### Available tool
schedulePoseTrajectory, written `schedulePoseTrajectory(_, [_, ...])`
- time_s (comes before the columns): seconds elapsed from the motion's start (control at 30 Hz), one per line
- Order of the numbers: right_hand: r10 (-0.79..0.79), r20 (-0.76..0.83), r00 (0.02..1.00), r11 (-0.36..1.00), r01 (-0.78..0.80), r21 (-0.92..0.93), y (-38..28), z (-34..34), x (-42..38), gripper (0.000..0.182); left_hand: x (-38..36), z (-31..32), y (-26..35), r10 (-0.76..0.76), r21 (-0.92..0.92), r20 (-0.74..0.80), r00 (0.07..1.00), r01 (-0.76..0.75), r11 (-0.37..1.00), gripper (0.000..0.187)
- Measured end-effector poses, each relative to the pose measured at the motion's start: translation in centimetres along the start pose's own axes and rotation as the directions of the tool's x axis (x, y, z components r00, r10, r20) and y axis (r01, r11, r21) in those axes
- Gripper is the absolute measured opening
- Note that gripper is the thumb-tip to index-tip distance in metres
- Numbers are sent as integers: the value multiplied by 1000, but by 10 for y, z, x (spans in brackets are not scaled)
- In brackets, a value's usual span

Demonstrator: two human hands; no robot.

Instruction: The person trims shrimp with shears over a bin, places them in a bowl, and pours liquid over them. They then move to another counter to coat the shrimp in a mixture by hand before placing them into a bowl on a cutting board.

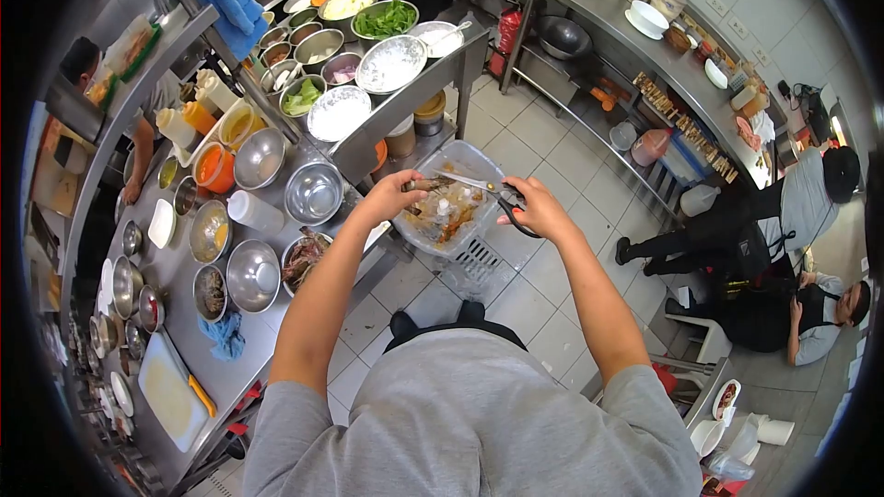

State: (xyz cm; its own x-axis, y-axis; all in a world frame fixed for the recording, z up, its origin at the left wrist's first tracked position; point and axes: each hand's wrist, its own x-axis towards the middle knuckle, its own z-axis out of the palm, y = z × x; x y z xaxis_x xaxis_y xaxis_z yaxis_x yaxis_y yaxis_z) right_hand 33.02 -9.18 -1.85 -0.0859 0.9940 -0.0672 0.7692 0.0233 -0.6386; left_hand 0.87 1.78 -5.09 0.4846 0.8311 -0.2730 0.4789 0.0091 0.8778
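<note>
My left hand (390,200) is closed around a greyish raw shrimp (429,184), its fingertips pinching one end. Held in my right hand (545,210) is a pair of scissors (488,187) with black handles; the blades point left and reach the shrimp. Both hands are above a translucent plastic bin (491,158), which has shell-like scraps and pale bits inside. Left of my left forearm, a metal bowl (307,258) of reddish-brown shellfish stands at the counter's edge, partly hidden by the arm. A smaller bowl (211,293) with dark shellfish is further left.
The steel counter (249,350) carries several metal bowls, squeeze bottles (253,210), a blue cloth (222,337), a cutting board (170,391) and an orange-handled knife (202,397). Ingredient pans (348,4) stand ahead. Two people (764,212) are at the right. The floor is tiled.
</note>
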Motion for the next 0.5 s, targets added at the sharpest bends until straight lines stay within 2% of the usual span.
schedulePoseTrajectory(0.07, [-28, 17, 999, 999, 29, -36, 0, 2, 1, 80, -6, 4, 6, 35, -62, 65, 997, -31, 998, 27])
schedulePoseTrajectory(0.23, [3, 145, 989, 1000, -4, 4, -5, 3, -3, 75, -11, 9, -4, 45, -103, 51, 998, -39, 994, 27])
schedulePoseTrajectory(0.37, [-32, 113, 993, 999, 33, -4, 2, 6, -4, 76, -17, 11, -6, 47, -215, 67, 997, -32, 976, 27])
schedulePoseTrajectory(0.5, [6, 122, 993, 1000, -4, -18, 3, 9, -7, 79, -22, 10, -4, 10, -201, 66, 998, 3, 980, 27])
